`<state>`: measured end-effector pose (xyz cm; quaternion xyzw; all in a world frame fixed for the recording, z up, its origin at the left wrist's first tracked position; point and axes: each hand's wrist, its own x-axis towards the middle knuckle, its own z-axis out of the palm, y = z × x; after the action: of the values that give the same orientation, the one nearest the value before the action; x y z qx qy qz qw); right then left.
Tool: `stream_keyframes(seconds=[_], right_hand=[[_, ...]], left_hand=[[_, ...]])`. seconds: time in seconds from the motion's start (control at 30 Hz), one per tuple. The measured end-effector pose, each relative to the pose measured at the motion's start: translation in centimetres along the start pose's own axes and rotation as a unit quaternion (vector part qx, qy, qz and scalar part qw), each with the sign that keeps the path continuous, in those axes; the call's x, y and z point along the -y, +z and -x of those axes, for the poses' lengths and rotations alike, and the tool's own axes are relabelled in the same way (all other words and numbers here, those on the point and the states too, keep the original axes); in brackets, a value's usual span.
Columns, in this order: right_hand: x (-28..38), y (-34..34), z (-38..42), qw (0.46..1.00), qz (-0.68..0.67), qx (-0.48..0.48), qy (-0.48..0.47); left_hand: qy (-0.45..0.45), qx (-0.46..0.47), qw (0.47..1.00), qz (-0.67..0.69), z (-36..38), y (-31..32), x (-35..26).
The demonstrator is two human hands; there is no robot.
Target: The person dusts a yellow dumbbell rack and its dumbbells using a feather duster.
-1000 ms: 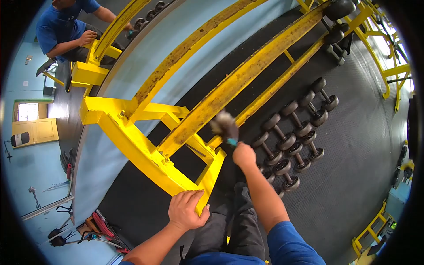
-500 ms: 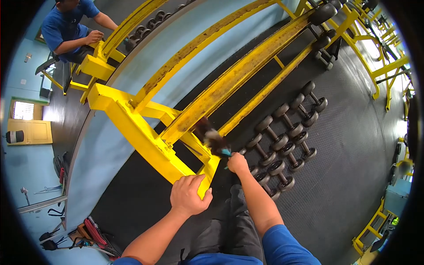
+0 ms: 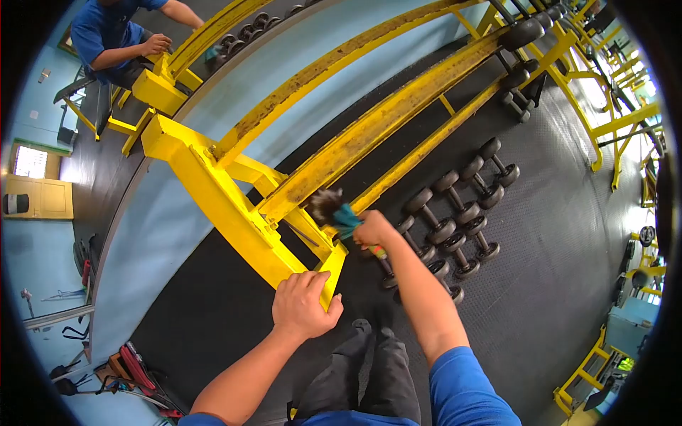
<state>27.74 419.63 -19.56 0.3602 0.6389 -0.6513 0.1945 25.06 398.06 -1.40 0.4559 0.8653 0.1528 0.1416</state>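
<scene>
Swung up from the rack's near corner, the right hand (image 3: 374,231) grips a feather duster (image 3: 341,214) by the middle rail's lower end, while the left hand (image 3: 304,304) rests on the yellow rack (image 3: 220,202), dumbbells (image 3: 442,228) on the floor beyond.

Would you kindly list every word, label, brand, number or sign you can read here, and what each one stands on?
No text can be read here.
Rack: worn patches, no readable label.
Duster: nothing legible.
Dumbbells: no legible numbers; too small to tell.
</scene>
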Motion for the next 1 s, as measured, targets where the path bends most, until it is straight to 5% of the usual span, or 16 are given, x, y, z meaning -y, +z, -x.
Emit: stream_keyframes(seconds=[0.1,0.23,0.27,0.33,0.37,0.43,0.57,0.7,0.8,0.93,1.0], right_hand=[[0.1,-4.0,-0.3,0.993,-0.013,-0.118,0.029],[-2.6,-2.7,-1.8,0.938,0.225,-0.262,-0.041],[-3.1,-1.8,-2.3,0.965,0.187,-0.184,-0.007],[-3.2,0.6,-1.3,0.962,0.228,-0.115,-0.092],[-3.9,1.9,-1.7,0.997,0.053,-0.046,-0.037],[-2.2,1.2,-0.7,1.0,-0.008,0.004,-0.001],[-3.4,-4.3,-2.8,0.991,-0.052,-0.125,0.009],[-3.2,-8.7,-3.2,0.968,0.104,-0.227,-0.024],[-7.2,-6.0,-5.1,0.963,0.149,-0.201,-0.103],[-7.9,-1.1,3.0,0.988,0.122,-0.029,-0.093],[-9.3,-1.1,6.4,0.98,0.157,-0.061,-0.105]], left_hand=[[-0.015,0.006,1.0,0.002,-0.2,-0.4,0.1],[-0.026,0.001,1.0,0.012,0.0,-0.2,0.1],[-0.011,-0.028,1.0,0.001,-0.2,-0.2,0.0],[-0.018,-0.03,0.999,0.004,-0.2,-0.3,-0.2],[-0.022,-0.028,0.999,0.006,-0.1,-0.3,-0.3],[-0.021,-0.038,0.999,0.008,-0.2,-0.4,-0.5],[-0.017,-0.065,0.998,0.009,0.0,-0.2,-0.7],[-0.032,-0.036,0.999,-0.005,0.2,-0.1,-0.9],[-0.042,-0.022,0.999,-0.009,0.2,0.0,-1.0],[-0.037,-0.035,0.999,-0.019,0.3,0.2,-1.0],[-0.045,-0.034,0.998,-0.017,0.3,0.2,-1.1]])
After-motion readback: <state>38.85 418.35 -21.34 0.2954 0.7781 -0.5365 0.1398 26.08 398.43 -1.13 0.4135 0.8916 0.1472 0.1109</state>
